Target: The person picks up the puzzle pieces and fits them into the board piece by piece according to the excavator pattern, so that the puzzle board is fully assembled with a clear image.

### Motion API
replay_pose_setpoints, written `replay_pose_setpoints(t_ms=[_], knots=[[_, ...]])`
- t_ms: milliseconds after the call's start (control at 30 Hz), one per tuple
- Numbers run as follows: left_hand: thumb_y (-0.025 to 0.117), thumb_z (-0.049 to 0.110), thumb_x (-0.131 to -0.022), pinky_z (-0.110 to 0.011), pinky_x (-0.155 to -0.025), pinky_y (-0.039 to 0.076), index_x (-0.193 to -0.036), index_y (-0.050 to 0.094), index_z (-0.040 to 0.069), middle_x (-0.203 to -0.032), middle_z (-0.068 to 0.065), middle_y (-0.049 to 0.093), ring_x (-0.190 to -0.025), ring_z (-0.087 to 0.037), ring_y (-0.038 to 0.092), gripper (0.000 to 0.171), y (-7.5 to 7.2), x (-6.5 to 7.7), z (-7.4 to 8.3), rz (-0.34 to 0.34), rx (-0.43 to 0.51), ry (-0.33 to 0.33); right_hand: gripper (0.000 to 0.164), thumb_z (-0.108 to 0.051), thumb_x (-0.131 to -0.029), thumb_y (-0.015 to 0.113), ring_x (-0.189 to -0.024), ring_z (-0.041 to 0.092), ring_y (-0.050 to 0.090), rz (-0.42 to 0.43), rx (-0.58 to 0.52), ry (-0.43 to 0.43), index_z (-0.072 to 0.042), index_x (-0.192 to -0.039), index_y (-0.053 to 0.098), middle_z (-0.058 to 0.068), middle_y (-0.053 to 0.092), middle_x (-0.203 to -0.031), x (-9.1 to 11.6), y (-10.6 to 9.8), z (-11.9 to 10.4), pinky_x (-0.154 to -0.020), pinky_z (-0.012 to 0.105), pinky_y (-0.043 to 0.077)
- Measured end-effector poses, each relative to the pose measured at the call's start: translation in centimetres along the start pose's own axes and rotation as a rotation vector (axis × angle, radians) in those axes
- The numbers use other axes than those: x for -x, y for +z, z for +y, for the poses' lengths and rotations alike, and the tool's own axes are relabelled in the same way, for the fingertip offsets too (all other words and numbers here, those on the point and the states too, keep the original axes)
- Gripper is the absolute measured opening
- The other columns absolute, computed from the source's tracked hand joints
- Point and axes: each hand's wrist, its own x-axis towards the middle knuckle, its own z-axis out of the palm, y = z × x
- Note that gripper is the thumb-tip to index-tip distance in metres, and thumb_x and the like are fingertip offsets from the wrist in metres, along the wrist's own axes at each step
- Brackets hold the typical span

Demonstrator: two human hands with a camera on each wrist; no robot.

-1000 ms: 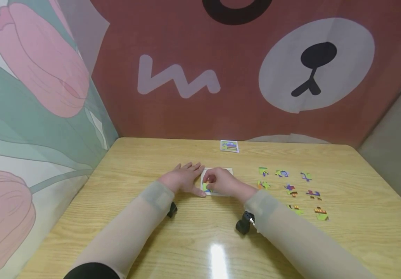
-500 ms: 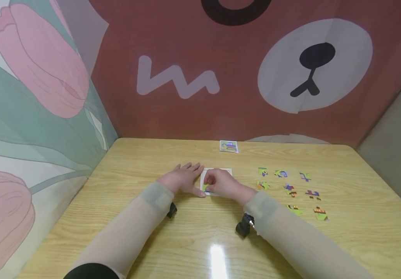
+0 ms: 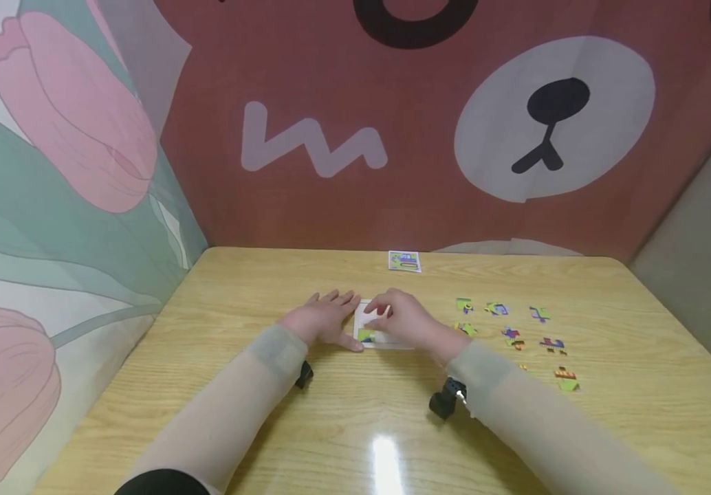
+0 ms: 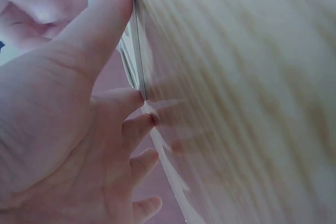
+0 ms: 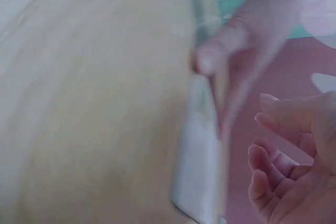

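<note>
A small white puzzle tray (image 3: 360, 315) lies on the table in front of me, with a green and blue puzzle piece (image 3: 366, 335) in its near left corner. My left hand (image 3: 323, 320) rests along the tray's left side, fingers spread, with thumb and fingertips at the edge; the left wrist view shows the thumb (image 4: 100, 30) against that edge. Just above the tray is my right hand (image 3: 410, 320), its fingers loosely bent and apart. In the right wrist view that hand (image 5: 299, 166) holds nothing, and the tray (image 5: 198, 171) looks blurred.
Several loose puzzle pieces, among them a green one (image 3: 463, 304) and a purple one (image 3: 553, 344), lie in rough rows to the right. A picture card (image 3: 404, 261) lies at the table's back edge, before a wall (image 3: 318, 213) with a bear picture.
My right hand has lifted off the corner piece and moved slightly right, its fingers parting. More of that piece shows now. The left hand stays at the tray's edge.
</note>
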Motion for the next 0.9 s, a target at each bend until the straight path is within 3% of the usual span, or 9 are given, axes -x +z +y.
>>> replay_pose_setpoints(t_ms=[100,200,467,667,900], knots=[[0.061,0.073,-0.08,-0.054,-0.118,0.005,-0.16,0.013,0.018,-0.165,-0.002,0.011,-0.15,-0.028,0.006,0.109,0.1,0.0,0.1,0.006,0.001,0.0,0.02,-0.012,-0.087,0.077,-0.077,0.019,0.055,0.033,0.005,0.027,-0.007,-0.106,0.074,0.003,0.06,-0.089,1.3,-2.4,0.0,-0.068,0.033,0.048],[0.062,0.072,-0.081,-0.054,-0.118,0.005,-0.16,0.013,0.017,-0.165,-0.002,0.011,-0.15,-0.028,0.006,0.108,0.1,0.1,0.1,0.011,0.004,0.007,0.02,-0.012,-0.088,0.076,-0.078,0.02,0.055,0.009,0.024,0.054,-0.009,-0.107,0.073,0.003,0.061,-0.092,3.2,-5.2,0.7,-0.066,0.034,0.048],[0.065,0.068,-0.081,-0.053,-0.118,0.002,-0.16,0.013,0.017,-0.165,-0.002,0.008,-0.15,-0.028,0.004,0.108,-0.1,0.5,-0.1,0.012,0.052,0.001,0.017,-0.003,-0.086,0.074,-0.08,0.02,0.055,-0.177,0.162,0.126,-0.008,-0.101,0.069,0.005,0.061,-0.093,9.6,-10.8,4.8,-0.067,0.037,0.05],[0.065,0.069,-0.08,-0.053,-0.118,0.0,-0.16,0.012,0.019,-0.165,0.0,0.007,-0.15,-0.027,0.003,0.109,0.1,0.1,-0.6,0.007,0.057,-0.009,0.024,0.002,-0.077,0.08,-0.077,0.02,0.051,-0.248,0.145,0.221,-0.01,-0.093,0.066,0.003,0.057,-0.085,12.9,-12.0,7.9,-0.063,0.035,0.047],[0.065,0.07,-0.079,-0.052,-0.118,0.0,-0.16,0.013,0.019,-0.165,0.001,0.008,-0.15,-0.027,0.004,0.109,0.2,0.0,-0.6,0.008,0.052,-0.014,0.033,-0.006,-0.071,0.086,-0.081,0.022,0.05,-0.226,0.129,0.315,-0.01,-0.095,0.063,0.004,0.055,-0.088,14.5,-11.8,9.2,-0.068,0.037,0.044]])
